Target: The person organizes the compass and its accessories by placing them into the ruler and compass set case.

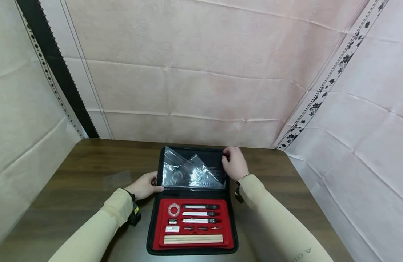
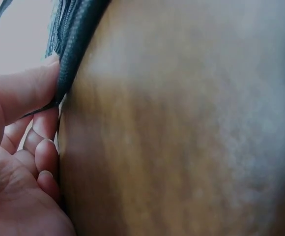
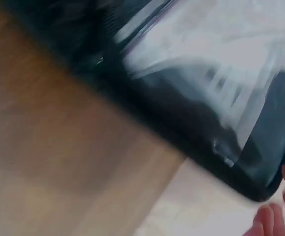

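Note:
A black zip case (image 1: 232, 218) of drawing tools lies open on the table, its lid tilted up at the far side. Clear set squares (image 1: 185, 171) sit in the lid. The red tray (image 1: 162, 214) holds compasses (image 1: 198, 214), a white ring (image 1: 174, 210), a sharpener (image 1: 172, 221), an eraser (image 1: 172, 229) and light wooden pencils (image 1: 193, 239). My left hand (image 1: 144, 186) pinches the lid's left edge near the fold, thumb in front, fingers behind. My right hand (image 1: 235, 163) grips the lid's upper right corner; its fingertips (image 3: 266, 220) show past that corner.
A thin clear plastic piece (image 1: 117, 181) lies on the wooden table (image 1: 74, 196) left of the case. Pale cloth (image 1: 188, 91) hangs behind the table, with more cloth on both sides. The lid stands close to the table's back edge.

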The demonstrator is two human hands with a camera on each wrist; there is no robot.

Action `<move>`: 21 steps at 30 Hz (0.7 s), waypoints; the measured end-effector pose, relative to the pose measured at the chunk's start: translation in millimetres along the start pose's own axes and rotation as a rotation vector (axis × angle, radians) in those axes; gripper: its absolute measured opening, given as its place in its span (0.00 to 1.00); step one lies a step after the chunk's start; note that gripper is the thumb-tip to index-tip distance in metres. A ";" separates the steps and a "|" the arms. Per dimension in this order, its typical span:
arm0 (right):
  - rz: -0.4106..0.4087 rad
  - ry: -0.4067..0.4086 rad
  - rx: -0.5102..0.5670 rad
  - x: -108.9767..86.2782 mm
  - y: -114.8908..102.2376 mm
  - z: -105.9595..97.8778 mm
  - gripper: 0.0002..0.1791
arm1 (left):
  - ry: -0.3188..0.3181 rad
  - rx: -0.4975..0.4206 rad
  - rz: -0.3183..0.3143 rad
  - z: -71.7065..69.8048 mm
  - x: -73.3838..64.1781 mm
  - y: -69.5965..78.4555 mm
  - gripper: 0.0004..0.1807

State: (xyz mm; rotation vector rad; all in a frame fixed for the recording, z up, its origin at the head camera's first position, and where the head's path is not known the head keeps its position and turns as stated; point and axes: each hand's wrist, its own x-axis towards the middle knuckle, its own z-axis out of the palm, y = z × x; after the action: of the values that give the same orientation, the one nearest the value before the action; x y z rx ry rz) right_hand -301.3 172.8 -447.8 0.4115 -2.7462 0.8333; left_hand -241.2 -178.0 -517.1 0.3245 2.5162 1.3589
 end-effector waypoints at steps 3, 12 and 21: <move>0.178 -0.039 0.121 -8.0 14.3 -6.5 0.19 | 0.002 0.007 0.010 0.3 1.1 -0.1 0.15; 0.306 -0.171 0.325 -17.8 25.0 -0.2 0.11 | 0.029 0.093 -0.025 -11.6 -16.6 3.1 0.10; 0.301 -0.156 0.315 -20.6 29.0 -1.0 0.10 | 0.221 0.444 -0.083 -80.4 -63.9 -30.7 0.33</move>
State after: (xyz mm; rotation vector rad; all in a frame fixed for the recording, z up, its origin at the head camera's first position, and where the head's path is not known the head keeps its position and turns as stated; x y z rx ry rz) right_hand -291.7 200.6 -467.9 0.1199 -2.8661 1.3736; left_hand -210.1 -277.6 -492.6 0.1550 2.9687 0.8336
